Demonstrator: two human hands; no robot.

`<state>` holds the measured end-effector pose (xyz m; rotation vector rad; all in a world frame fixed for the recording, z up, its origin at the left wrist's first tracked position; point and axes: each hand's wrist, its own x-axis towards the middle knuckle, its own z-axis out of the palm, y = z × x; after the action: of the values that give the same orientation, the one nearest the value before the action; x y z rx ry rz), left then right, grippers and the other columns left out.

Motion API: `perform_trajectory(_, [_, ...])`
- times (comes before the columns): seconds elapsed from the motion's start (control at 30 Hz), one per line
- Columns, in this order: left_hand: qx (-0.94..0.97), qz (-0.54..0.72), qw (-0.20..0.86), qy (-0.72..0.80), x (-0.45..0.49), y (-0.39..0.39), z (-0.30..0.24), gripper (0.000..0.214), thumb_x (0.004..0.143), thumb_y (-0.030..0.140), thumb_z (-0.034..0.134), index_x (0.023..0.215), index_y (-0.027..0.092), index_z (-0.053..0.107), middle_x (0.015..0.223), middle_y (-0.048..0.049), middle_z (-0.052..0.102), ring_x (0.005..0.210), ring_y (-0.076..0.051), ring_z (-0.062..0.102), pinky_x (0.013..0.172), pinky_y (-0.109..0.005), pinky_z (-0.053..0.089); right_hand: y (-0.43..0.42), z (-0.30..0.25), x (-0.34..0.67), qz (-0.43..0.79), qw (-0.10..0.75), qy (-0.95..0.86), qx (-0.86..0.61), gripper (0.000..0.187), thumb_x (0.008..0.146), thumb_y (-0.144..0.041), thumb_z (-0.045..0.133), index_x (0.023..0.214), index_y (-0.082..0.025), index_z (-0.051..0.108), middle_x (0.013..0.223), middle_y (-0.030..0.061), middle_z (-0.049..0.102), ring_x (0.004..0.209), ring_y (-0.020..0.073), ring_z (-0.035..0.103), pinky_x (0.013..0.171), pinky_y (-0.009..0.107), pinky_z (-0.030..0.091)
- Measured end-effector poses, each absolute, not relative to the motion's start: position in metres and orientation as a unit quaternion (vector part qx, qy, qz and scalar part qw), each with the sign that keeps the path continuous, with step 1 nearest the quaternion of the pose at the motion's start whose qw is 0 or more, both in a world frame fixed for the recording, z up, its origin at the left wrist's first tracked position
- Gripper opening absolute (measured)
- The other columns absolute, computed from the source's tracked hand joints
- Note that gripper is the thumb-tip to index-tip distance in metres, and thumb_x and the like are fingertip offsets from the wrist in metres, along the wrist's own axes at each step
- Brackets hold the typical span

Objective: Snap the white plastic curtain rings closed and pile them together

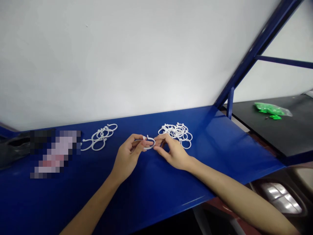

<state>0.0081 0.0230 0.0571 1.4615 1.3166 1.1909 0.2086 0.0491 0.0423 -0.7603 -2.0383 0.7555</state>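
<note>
Both hands meet over the middle of a blue table. My left hand and my right hand pinch opposite sides of one white plastic ring, held just above the surface. A loose pile of several white rings lies right behind my right hand. A linked chain of white rings lies to the left of my left hand.
A white wall rises behind the table. A blue frame post slants up at the right. Beyond it a black table carries a bag of green parts. A blurred-out patch lies at the left.
</note>
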Motion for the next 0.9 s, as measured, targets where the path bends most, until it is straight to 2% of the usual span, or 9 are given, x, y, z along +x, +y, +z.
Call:
perform_trajectory(0.07, [0.589,0.460,0.411,0.522,0.008,0.023,0.058,0.033,0.089,0.055,0.061,0.096,0.022,0.057,0.094,-0.0068,0.080,0.090,-0.023,0.075,0.085,-0.037,0.057,0.049,0.042,0.209,0.281,0.403,-0.813,-0.313,0.015,0.100,-0.026,0.052,0.114,-0.021,0.053,0.093,0.0043,0.067,0.083,0.0157,0.066,0.076,0.032,0.056])
perform_trajectory(0.27, [0.584,0.450,0.440,0.513,0.008,0.023,0.054,0.030,0.092,0.053,0.058,0.094,0.023,0.053,0.103,-0.0078,0.079,0.099,-0.024,0.074,0.090,-0.039,0.056,0.049,0.040,0.206,0.265,0.400,-0.810,-0.336,0.018,0.098,-0.028,0.058,0.114,-0.021,0.054,0.095,0.0046,0.067,0.083,0.0162,0.066,0.075,0.032,0.055])
perform_trajectory(0.4, [0.576,0.448,0.465,0.501,0.011,0.023,0.053,0.028,0.091,0.051,0.059,0.090,0.023,0.053,0.101,-0.0061,0.079,0.103,-0.023,0.073,0.094,-0.039,0.054,0.050,0.036,0.204,0.253,0.399,-0.801,-0.368,0.013,0.099,-0.028,0.056,0.111,-0.022,0.055,0.095,0.0043,0.068,0.080,0.0157,0.066,0.070,0.029,0.054])
perform_trajectory(0.5, [0.587,0.437,0.465,0.499,0.013,0.023,0.054,0.029,0.091,0.052,0.059,0.087,0.023,0.054,0.096,-0.0050,0.079,0.097,-0.023,0.074,0.089,-0.037,0.055,0.051,0.034,0.205,0.228,0.385,-0.813,-0.373,0.010,0.100,-0.027,0.053,0.109,-0.022,0.056,0.093,0.0036,0.068,0.078,0.0152,0.065,0.068,0.028,0.052])
perform_trajectory(0.6, [0.623,0.418,0.407,0.521,0.014,0.022,0.053,0.028,0.091,0.050,0.058,0.086,0.023,0.056,0.088,-0.0018,0.078,0.085,-0.020,0.074,0.078,-0.032,0.054,0.051,0.035,0.207,0.174,0.370,-0.844,-0.348,0.010,0.103,-0.025,0.047,0.105,-0.021,0.057,0.090,0.0038,0.066,0.079,0.0155,0.062,0.070,0.028,0.051])
perform_trajectory(0.73, [0.673,0.402,0.302,0.542,0.013,0.022,0.050,0.021,0.093,0.040,0.056,0.080,0.023,0.056,0.077,0.0026,0.074,0.070,-0.016,0.069,0.066,-0.026,0.048,0.047,0.038,0.208,0.072,0.334,-0.883,-0.323,0.022,0.105,-0.021,0.038,0.098,-0.019,0.059,0.083,0.0048,0.061,0.075,0.0163,0.055,0.066,0.028,0.046])
perform_trajectory(0.9, [0.732,0.373,0.271,0.502,0.013,0.023,0.043,0.016,0.091,0.022,0.051,0.079,0.023,0.061,0.075,0.0043,0.072,0.067,-0.013,0.066,0.065,-0.023,0.047,0.030,0.042,0.199,-0.013,0.311,-0.912,-0.267,0.026,0.105,-0.018,0.037,0.100,-0.018,0.063,0.085,0.0070,0.062,0.071,0.0173,0.049,0.061,0.029,0.044])
